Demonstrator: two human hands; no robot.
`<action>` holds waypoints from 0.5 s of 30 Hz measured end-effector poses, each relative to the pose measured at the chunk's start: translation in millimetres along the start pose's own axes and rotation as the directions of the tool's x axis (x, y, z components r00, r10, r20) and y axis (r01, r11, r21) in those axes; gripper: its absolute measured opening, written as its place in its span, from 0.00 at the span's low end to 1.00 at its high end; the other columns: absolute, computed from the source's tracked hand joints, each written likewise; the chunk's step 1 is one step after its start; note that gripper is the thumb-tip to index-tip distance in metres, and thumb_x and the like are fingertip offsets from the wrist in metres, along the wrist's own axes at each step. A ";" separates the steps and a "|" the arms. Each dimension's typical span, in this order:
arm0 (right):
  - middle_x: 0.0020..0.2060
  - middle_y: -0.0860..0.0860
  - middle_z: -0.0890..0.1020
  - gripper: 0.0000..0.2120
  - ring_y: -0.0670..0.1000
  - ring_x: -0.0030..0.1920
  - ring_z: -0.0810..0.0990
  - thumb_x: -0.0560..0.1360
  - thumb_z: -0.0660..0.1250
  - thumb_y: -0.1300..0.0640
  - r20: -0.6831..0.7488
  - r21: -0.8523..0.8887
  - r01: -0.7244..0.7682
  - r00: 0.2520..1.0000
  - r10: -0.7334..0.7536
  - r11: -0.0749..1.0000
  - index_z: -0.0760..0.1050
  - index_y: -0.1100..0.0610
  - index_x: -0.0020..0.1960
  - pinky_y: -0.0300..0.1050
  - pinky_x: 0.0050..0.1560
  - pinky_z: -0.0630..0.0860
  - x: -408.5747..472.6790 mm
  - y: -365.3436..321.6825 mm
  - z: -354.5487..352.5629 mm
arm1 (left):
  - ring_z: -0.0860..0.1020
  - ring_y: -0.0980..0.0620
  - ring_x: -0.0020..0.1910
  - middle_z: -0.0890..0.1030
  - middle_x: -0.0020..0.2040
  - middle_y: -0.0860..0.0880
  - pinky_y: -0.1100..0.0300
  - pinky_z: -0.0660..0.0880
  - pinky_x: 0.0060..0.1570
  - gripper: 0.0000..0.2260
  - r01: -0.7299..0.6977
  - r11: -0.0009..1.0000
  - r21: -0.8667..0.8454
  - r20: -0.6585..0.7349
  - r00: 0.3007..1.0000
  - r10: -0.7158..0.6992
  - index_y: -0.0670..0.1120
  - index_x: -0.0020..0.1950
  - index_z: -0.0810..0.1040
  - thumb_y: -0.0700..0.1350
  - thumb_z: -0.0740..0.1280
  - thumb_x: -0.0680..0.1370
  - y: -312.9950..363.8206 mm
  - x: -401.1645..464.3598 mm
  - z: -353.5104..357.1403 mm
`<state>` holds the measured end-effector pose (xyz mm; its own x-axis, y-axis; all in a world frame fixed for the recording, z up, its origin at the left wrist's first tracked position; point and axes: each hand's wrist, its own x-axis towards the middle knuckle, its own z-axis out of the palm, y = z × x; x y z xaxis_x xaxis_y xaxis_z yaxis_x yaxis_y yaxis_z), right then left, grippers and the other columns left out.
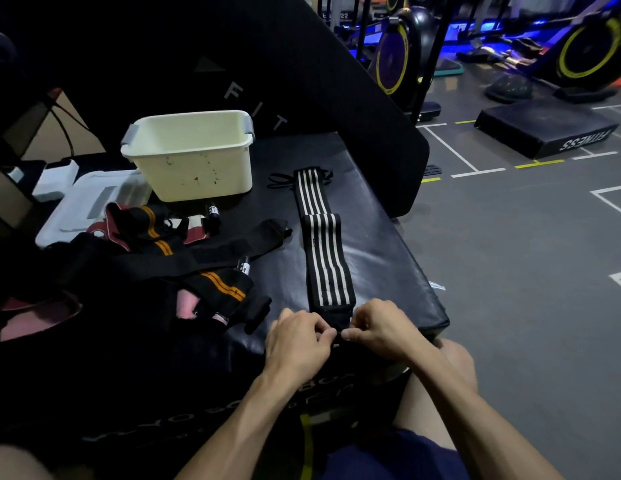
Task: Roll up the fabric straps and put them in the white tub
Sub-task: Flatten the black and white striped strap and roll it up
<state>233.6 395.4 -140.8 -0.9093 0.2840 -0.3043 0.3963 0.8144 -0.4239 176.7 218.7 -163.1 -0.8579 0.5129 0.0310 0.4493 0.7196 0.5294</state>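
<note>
Pinching striped strap (328, 258) end, both hands (340, 336) on black padded box (388, 258), gym floor (527, 271) beyond.

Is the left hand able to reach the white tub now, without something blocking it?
Probably yes. Nothing stands between the left hand and the white tub, only low straps lying flat. However, it now pinches the striped strap end and must let go first.
</note>
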 end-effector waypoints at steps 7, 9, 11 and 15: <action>0.42 0.54 0.86 0.13 0.52 0.43 0.84 0.72 0.77 0.46 0.227 -0.058 -0.112 0.966 0.122 0.992 0.86 0.57 0.46 0.42 0.42 0.78 23.5 -22.4 -25.2 | 0.75 0.56 0.48 0.82 0.42 0.58 0.60 0.72 0.46 0.10 -0.041 0.999 -0.029 -0.120 0.992 0.037 0.59 0.51 0.82 0.61 0.71 0.75 -2.4 -2.0 -0.4; 0.41 0.55 0.86 0.13 0.51 0.40 0.84 0.71 0.78 0.47 0.220 -0.048 -0.139 0.965 0.146 0.989 0.86 0.57 0.45 0.41 0.40 0.79 23.6 -23.5 -25.5 | 0.76 0.56 0.47 0.80 0.44 0.58 0.58 0.73 0.45 0.09 -0.161 0.987 -0.008 -0.140 0.977 0.158 0.59 0.50 0.83 0.61 0.71 0.75 -9.5 -3.4 3.5; 0.38 0.53 0.84 0.11 0.50 0.39 0.82 0.70 0.78 0.47 0.199 -0.026 -0.154 0.968 0.156 0.988 0.85 0.56 0.41 0.41 0.38 0.78 21.9 -22.5 -24.8 | 0.75 0.57 0.46 0.79 0.45 0.59 0.58 0.75 0.42 0.08 -0.251 0.968 0.029 -0.139 0.958 0.253 0.58 0.49 0.84 0.60 0.72 0.74 -18.2 -2.9 7.0; 0.31 0.48 0.81 0.14 0.48 0.39 0.81 0.68 0.79 0.45 0.127 0.015 -0.165 0.979 0.162 0.986 0.79 0.52 0.33 0.39 0.33 0.70 16.3 -17.4 -18.1 | 0.74 0.57 0.46 0.78 0.49 0.60 0.62 0.77 0.37 0.10 -0.394 0.912 0.113 -0.136 0.903 0.407 0.58 0.50 0.84 0.58 0.77 0.72 -31.6 2.2 8.9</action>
<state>209.6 395.0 -122.9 -0.8095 0.3453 -0.4749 0.5428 0.7486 -0.3807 162.8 201.2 -187.3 -0.6257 0.6928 0.3586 0.7762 0.5072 0.3746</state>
